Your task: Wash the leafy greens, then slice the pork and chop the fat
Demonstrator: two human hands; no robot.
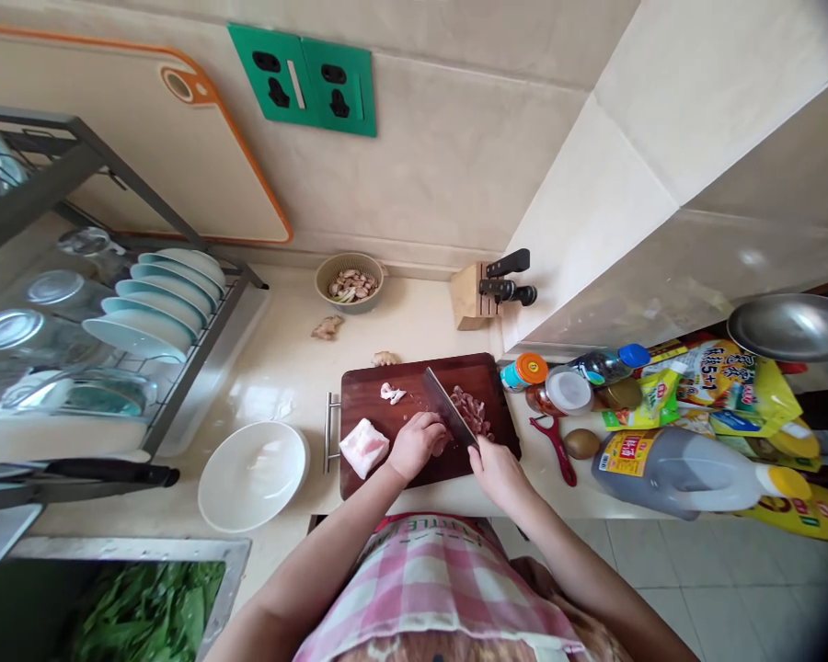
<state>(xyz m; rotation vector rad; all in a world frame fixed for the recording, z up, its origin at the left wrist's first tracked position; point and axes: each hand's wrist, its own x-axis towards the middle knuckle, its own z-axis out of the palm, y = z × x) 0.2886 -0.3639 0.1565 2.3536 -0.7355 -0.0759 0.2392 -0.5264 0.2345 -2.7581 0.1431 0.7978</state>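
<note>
My right hand (495, 467) is wrapped round the handle of a kitchen knife (450, 406), whose broad blade stands on a dark wooden cutting board (379, 377). Just left of the blade, my left hand (419, 445) has its fingers curled down on a piece of meat (442, 447), mostly hidden under them. Cut strips of meat (473, 411) lie in a heap to the right of the blade. A pale, fatty block of pork (364, 448) rests at the board's left side, with small white trimmings (392, 393) above it.
A white bowl (254, 476) stands left of the board, near a sink (238, 561) holding green leaves. Behind are a basket of garlic (350, 283), ginger (327, 327) and a knife block (470, 296). A red peeler (556, 450), jars and a large jug (669, 471) crowd the right.
</note>
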